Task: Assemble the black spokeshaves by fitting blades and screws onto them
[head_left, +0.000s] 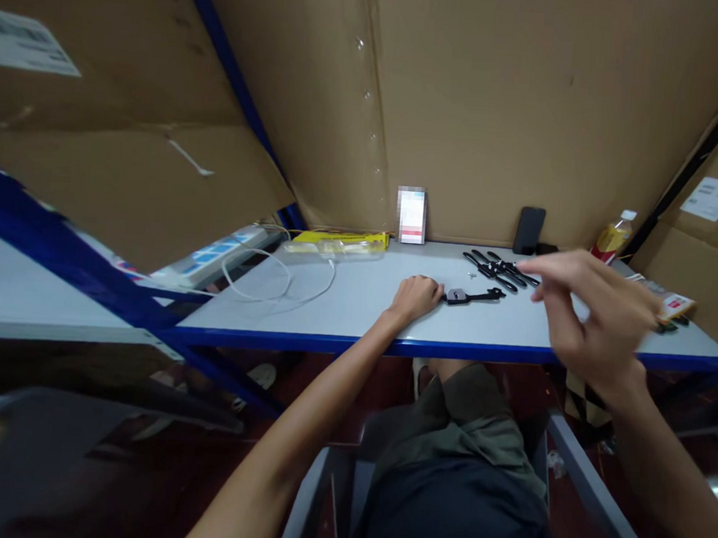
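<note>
My left hand (pixel 417 298) rests on the tabletop, its fingers closed around one end of a black spokeshave (pixel 478 295). A grey metal plate sits at the middle of this tool, and its other handle points right. Raised above the right part of the table edge, my right hand (pixel 601 319) is blurred by motion. Its thumb and forefinger are drawn close in a pinch; whatever is between them is too small or smeared to make out. Just beyond lie several similar black spokeshaves (pixel 499 271) in a pile. Small silvery screws (pixel 472 275) lie left of the pile.
Along the back of the grey table (pixel 357 302) stand a lit phone (pixel 412 215) and a dark phone (pixel 529 230). A bottle (pixel 613 238) and a packet (pixel 676 306) are on the right. A white cable (pixel 264 298) loops at left near a yellow package (pixel 342 239).
</note>
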A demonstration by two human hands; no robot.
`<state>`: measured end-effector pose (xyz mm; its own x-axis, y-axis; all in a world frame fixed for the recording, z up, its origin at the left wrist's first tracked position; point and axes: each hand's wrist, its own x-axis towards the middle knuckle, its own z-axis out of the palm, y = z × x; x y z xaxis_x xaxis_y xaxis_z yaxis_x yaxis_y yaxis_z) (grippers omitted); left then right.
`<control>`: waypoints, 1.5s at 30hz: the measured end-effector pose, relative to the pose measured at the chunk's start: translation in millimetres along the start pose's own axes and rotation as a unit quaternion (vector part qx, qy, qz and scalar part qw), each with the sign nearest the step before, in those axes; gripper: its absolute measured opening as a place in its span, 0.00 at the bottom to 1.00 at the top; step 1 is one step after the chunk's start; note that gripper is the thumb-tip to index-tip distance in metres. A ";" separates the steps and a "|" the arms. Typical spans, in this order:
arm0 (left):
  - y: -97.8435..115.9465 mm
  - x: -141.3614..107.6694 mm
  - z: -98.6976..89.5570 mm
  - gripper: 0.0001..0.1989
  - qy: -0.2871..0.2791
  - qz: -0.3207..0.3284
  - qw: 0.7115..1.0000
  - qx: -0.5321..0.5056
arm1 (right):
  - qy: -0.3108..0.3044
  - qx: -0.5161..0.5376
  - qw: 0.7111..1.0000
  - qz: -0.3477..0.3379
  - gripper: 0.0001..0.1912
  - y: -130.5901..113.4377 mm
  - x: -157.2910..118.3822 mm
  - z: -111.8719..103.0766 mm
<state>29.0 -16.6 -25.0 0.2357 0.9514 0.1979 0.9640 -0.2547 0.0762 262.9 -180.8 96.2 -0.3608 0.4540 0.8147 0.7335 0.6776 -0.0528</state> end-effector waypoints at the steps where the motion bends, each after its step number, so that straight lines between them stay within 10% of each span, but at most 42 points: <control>1: 0.3 0.3 0.0 0.26 0.002 0.000 1.000 0.004 | 0.005 0.021 0.998 0.066 0.15 18.8 19.2 6.2; 7: 0.9 1.3 -0.4 0.26 0.002 0.000 1.000 0.006 | -0.313 0.054 0.919 0.233 0.12 128.9 60.4 88.6; 13: 1.0 0.8 -1.2 0.26 0.001 0.008 1.000 0.014 | -0.481 -0.059 0.843 0.235 0.06 156.2 59.2 139.3; 21: 0.2 2.5 0.1 0.26 -0.005 0.006 1.000 0.011 | -0.458 0.003 0.862 0.217 0.20 161.0 73.2 177.5; 25: 1.1 1.5 -2.4 0.26 -0.012 0.001 1.000 0.009 | -0.466 -0.040 0.856 0.219 0.08 159.1 78.6 177.4; 34: 1.3 2.5 -2.8 0.26 -0.013 -0.005 1.000 0.009 | -0.593 -0.043 0.751 0.286 0.10 167.3 65.7 160.5; 45: 0.2 3.2 -2.3 0.27 -0.015 -0.016 1.000 0.008 | -0.547 0.092 0.789 0.264 0.07 187.1 53.5 169.7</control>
<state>29.7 -14.1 -22.1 0.2088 0.9637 0.1665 0.9728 -0.2222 0.0662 283.1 68.4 31.8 -0.3885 0.8602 -0.3303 0.8879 0.2537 -0.3836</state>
